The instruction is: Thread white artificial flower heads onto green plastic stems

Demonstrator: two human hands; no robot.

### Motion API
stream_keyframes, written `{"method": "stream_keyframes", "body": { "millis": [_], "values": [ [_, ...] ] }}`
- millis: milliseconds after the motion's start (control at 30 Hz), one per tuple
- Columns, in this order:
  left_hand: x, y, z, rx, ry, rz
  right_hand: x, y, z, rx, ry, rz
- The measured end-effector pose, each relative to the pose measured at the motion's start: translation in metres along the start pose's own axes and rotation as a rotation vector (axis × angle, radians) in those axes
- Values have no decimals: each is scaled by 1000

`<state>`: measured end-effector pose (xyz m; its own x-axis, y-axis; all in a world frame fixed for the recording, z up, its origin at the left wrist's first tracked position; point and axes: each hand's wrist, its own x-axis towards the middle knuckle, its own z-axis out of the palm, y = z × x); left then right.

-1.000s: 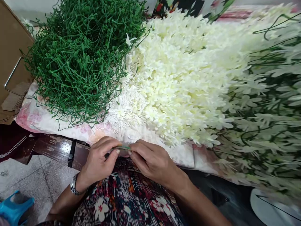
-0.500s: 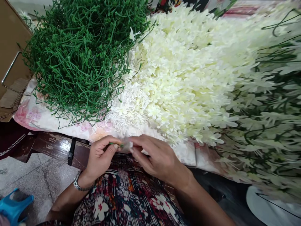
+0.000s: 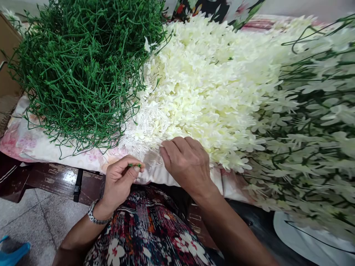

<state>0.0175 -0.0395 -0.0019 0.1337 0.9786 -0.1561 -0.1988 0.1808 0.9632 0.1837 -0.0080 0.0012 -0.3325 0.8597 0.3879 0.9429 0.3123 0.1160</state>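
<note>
My left hand (image 3: 120, 181) pinches a short green plastic stem (image 3: 134, 165) between thumb and forefinger, just over the front edge of the cloth. My right hand (image 3: 186, 162) lies knuckles up on the near edge of the cream artificial flower pile (image 3: 210, 81), its fingertips curled down by the thin white stamen bits (image 3: 144, 129); whether it holds anything is hidden. A big heap of green plastic stems (image 3: 80, 66) fills the left side.
Assembled white-and-green flower sprays (image 3: 313, 125) pile up on the right. All of it rests on a floral cloth (image 3: 33, 144) over a dark wooden bench (image 3: 55, 179). Cardboard (image 3: 8, 48) stands at far left, a white plate-like object (image 3: 305, 240) at lower right.
My hands have parted: the right hand moved up and right onto the flower pile, while the left stayed low, still pinching the green stem. The view shifted slightly left.
</note>
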Motion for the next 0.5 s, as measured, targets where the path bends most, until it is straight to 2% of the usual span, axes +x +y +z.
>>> {"method": "stream_keyframes", "body": {
  "millis": [300, 400, 500],
  "values": [
    [8, -2, 9, 223, -13, 66, -15, 10, -11, 93, 51, -32],
    [12, -1, 15, 314, -62, 102, -21, 14, -13, 115, 111, -21],
    [14, 0, 19, 329, -48, 141, -23, 20, -14, 189, 196, 25]
  ]
}}
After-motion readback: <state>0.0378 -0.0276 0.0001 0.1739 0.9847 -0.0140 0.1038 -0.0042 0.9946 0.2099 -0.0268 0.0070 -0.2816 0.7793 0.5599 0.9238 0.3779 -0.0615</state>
